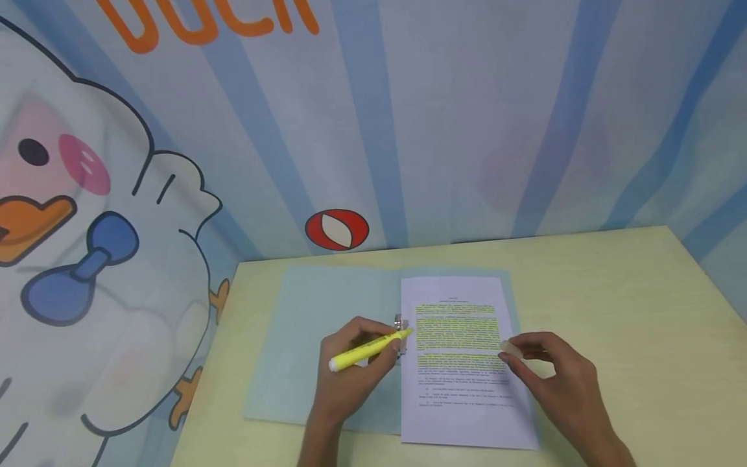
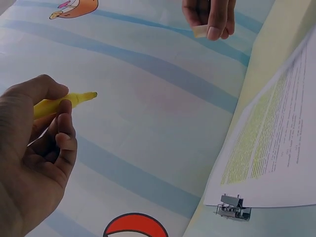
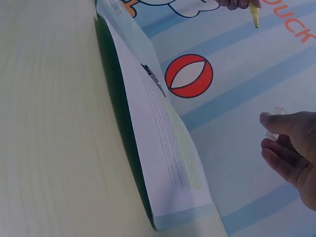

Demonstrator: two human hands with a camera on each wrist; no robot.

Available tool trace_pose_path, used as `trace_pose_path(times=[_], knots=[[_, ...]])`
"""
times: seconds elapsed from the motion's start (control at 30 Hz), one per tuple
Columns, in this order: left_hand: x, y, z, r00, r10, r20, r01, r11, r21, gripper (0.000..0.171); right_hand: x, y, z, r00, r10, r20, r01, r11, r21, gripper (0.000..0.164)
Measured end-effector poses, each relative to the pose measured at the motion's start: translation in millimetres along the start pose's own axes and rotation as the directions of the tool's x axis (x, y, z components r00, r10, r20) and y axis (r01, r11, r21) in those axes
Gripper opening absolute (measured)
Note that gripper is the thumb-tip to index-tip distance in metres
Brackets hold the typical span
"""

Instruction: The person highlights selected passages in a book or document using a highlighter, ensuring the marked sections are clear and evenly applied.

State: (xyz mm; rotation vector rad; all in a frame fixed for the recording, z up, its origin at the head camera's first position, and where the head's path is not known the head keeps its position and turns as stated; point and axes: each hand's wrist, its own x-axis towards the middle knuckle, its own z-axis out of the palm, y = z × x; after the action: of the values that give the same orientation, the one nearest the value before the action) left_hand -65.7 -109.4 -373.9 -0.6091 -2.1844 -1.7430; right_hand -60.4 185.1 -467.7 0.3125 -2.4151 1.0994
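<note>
My left hand (image 1: 355, 373) grips a yellow highlighter (image 1: 357, 355) with its uncapped tip pointing right, toward the edge of a printed page. In the left wrist view the chisel tip (image 2: 94, 95) sticks out past the fingers. Thumb and fingers of my right hand (image 1: 563, 376) pinch a small translucent cap (image 1: 511, 349) over the page's right edge; the right wrist view shows the cap (image 3: 272, 136) partly covered by the fingers. Between the hands is the printed page (image 1: 467, 425), its upper lines marked yellow and its lower lines unmarked.
The page lies in an open pale blue folder (image 1: 327, 292) with a metal clip (image 2: 233, 207) at its spine. Folder and page rest on a light wooden table (image 1: 630, 311). Behind stands a blue striped backdrop (image 1: 455, 130) with a cartoon duck (image 1: 146, 279).
</note>
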Motion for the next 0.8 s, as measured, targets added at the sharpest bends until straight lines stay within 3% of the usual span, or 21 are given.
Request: trace_pose_path(times=[0.2, 0.4, 0.8], knots=[[-5.9, -12.3, 4.9, 1.000, -0.011, 0.022, 0.011, 1.000, -0.016, 0.018, 2.8, -10.1, 7.6, 0.994, -0.106, -0.005, 0.106, 0.994, 0.029, 0.042], [-10.3, -28.0, 10.6, 0.998, 0.023, 0.057, -0.021, 0.999, -0.040, 0.018, 2.0, -17.7, 13.4, 0.986, -0.169, -0.005, 0.169, 0.982, 0.085, 0.044], [-12.5, -27.5, 19.3, 0.995, -0.018, 0.100, 0.022, 0.999, -0.042, 0.015, 5.1, -32.7, 17.1, 0.977, -0.214, 0.014, 0.209, 0.967, 0.148, 0.046]])
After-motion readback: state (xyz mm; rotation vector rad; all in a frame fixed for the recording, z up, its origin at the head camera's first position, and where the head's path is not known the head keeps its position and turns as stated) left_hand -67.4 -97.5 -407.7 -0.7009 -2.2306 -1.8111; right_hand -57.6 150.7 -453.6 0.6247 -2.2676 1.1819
